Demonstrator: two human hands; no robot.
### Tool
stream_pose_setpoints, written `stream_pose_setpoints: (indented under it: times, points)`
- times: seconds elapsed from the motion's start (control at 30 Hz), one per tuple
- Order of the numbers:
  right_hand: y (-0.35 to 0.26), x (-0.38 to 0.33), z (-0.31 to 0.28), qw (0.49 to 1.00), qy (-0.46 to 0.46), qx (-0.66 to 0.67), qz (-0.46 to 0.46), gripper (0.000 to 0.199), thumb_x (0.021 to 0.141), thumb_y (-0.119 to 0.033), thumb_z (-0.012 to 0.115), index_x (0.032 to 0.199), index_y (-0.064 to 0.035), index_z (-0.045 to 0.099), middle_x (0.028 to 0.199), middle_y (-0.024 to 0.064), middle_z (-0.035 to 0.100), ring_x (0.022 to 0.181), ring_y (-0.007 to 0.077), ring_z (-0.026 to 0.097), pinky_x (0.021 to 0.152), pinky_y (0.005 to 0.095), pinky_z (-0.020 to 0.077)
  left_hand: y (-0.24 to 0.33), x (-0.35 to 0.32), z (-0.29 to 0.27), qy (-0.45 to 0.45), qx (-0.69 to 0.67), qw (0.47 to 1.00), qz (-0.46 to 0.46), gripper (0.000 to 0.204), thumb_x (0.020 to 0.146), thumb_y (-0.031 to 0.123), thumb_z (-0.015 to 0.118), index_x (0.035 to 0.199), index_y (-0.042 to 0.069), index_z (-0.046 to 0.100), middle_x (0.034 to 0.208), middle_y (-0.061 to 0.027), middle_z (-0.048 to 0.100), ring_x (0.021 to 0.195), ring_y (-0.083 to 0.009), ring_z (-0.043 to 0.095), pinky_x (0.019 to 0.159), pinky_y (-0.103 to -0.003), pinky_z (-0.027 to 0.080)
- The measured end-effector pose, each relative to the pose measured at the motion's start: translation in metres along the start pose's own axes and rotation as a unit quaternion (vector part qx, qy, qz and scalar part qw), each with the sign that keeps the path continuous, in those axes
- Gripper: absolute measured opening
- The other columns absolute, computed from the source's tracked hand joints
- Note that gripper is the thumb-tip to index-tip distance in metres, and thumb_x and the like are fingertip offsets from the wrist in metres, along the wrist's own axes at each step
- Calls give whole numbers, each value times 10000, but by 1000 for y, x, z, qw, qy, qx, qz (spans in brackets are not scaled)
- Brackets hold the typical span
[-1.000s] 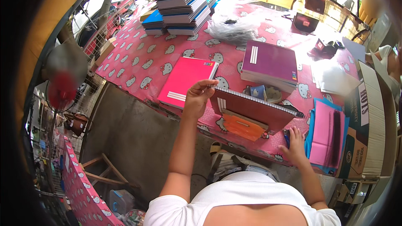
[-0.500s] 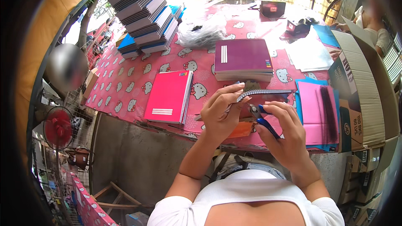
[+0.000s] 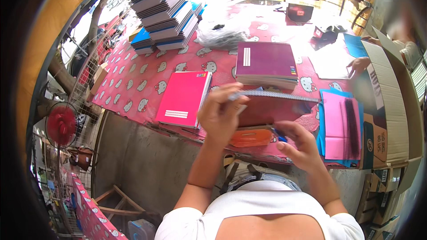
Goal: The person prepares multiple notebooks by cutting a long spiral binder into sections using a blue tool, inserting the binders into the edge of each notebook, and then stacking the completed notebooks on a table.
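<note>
My left hand (image 3: 218,115) is closed on one end of a spiral-bound notebook (image 3: 278,110), tilted up so its wire coil edge runs along the top and its dark reddish cover faces me. Just below the notebook, my right hand (image 3: 301,144), smeared by motion, grips blue-handled pliers (image 3: 281,138); their jaws are hard to make out. An orange plastic case or tray (image 3: 251,137) lies at the table's near edge, between my hands. Left of my left hand lies a bright pink spiral notebook (image 3: 184,98). Beyond the held notebook sits a stack of purple notebooks (image 3: 266,62).
Dark plastic coils (image 3: 350,129) lie on pink and blue sheets (image 3: 333,124) at right, beside an open cardboard box (image 3: 389,102). A tall notebook stack (image 3: 162,18) and clear plastic bags (image 3: 222,35) stand farther back. Another person's hand (image 3: 358,66) reaches near white papers (image 3: 331,64).
My right hand has drawn the pliers down and away from the coil's left end. My left hand has shifted left, and the held notebook now shows more of its cover.
</note>
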State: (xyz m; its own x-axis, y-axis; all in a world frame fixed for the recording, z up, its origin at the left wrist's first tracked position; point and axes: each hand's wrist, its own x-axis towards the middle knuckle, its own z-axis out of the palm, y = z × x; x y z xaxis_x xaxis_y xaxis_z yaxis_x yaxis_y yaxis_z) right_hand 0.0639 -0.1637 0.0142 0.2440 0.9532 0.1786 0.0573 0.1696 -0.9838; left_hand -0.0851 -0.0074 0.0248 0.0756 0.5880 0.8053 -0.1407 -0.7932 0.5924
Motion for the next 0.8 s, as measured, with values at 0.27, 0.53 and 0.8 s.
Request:
stream_pose_setpoints:
  times: [0.27,0.53,0.8]
  points:
    - [146,-35,-75,821,55,-566,45,448,712,-217,771,1082,-37,595,1350,165,461,1260,353,419,1043,596,269,-4,147,-161,218,-57,967,116,224,924,142,539,719,53,541,606,-21,518,508,-84,456,533,-218,374]
    - [114,76,-93,881,160,-440,-62,423,744,-224,758,1087,-27,610,1420,243,349,1297,402,369,1071,467,308,-157,175,-119,-255,300,916,83,282,883,157,637,632,54,559,578,-56,541,545,-158,514,622,-324,424]
    - [169,234,-156,859,240,-444,85,435,783,-282,748,1041,46,626,1137,217,585,1062,339,567,900,436,459,-300,19,-109,-336,501,775,-185,394,917,328,532,1251,121,570,1470,-83,359,1388,-292,265,1034,-741,29]
